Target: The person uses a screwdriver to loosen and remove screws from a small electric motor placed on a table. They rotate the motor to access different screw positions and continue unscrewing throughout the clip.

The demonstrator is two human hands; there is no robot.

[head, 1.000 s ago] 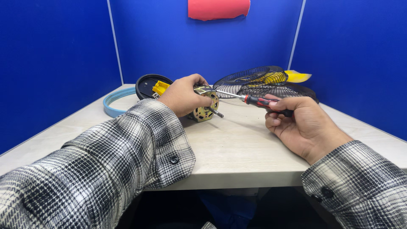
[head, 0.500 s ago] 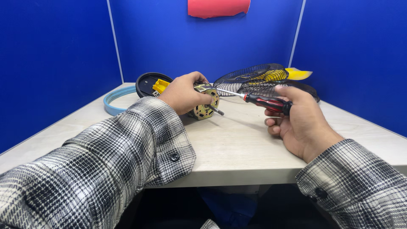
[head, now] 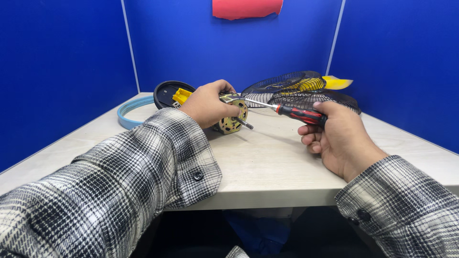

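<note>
While the left hand clamps the fan motor, the right hand's grip wraps the screwdriver

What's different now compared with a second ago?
Little changed. The right hand shifted its grip on the red-and-black screwdriver, sliding back along the handle and dropping its wrist a little; the tip stays at the fan motor. The left hand kept clasping the motor in the same spot. The wire fan guards, blue ring and black disc stayed put.
</note>
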